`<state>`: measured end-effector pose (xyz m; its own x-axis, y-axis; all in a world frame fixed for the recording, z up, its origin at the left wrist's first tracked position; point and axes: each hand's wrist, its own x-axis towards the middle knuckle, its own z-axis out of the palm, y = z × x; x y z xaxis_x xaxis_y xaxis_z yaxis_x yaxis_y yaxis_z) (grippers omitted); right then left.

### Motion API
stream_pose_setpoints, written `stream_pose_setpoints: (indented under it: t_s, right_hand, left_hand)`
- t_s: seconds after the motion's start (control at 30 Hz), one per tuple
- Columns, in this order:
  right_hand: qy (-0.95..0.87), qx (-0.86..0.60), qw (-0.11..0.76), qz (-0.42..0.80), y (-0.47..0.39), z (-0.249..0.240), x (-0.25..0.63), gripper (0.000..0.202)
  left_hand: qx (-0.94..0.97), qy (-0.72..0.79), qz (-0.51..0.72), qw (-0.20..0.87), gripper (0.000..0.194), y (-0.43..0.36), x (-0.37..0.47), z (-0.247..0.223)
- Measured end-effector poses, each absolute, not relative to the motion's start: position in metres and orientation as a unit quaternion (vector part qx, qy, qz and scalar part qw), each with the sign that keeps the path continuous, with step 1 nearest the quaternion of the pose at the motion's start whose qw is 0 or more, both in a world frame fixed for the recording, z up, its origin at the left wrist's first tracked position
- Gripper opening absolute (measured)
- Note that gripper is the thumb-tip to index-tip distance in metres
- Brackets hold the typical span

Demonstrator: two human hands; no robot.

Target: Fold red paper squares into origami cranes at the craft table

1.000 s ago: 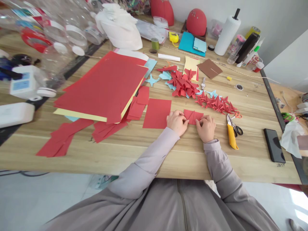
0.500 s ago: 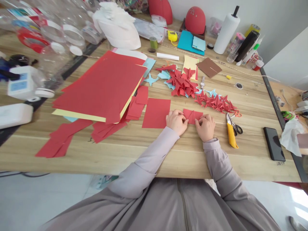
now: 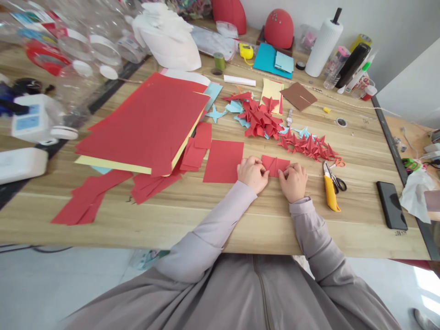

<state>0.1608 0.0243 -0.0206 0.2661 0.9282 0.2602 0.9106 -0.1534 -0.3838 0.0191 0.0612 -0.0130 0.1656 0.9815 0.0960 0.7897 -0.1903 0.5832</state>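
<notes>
Unmoved: folded red paper between left grip and right grip.

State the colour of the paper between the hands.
The paper is red, seen best in the head view.

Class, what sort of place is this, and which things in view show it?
Probably a papercraft workspace, though whether at home, school or a shop is unclear. Large red paper sheets, folded red paper pieces and a light blue paper star lie on a wooden table.

wall: pale grey | table: wood-grain, dark strips | floor: pale, glossy, bright reflections right
</notes>
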Motion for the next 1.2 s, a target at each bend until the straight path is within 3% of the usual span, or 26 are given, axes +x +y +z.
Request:
stream_pose_setpoints:
  t_s: [0.2,0.3,0.37,0.47,0.97,1.2]
  right_hand:
    - [-0.610,-0.755,0.238,0.023,0.025,-0.021,0.161,0.025]
    - [-0.608,-0.762,0.220,0.022,0.025,-0.021,0.161,0.020]
    - [-0.613,-0.761,0.212,0.008,0.024,-0.020,0.161,0.014]
    - [-0.634,-0.745,0.206,-0.015,0.023,-0.018,0.161,0.025]
    - [-0.689,-0.718,0.077,-0.064,0.017,-0.008,0.156,0.034]
    - [-0.673,-0.728,0.115,-0.059,0.017,-0.014,0.160,0.034]
  left_hand:
    - [0.739,0.600,0.228,0.205,0.017,0.061,0.019,-0.014]
    - [0.747,0.598,0.220,0.188,0.007,0.059,0.018,-0.013]
    - [0.758,0.593,0.212,0.171,0.021,0.057,0.019,-0.011]
    - [0.782,0.575,0.190,0.146,0.040,0.054,0.020,-0.009]
    - [0.847,0.505,0.152,0.070,0.048,0.057,0.013,-0.021]
    - [0.911,0.387,0.129,0.049,0.045,0.079,0.007,-0.021]
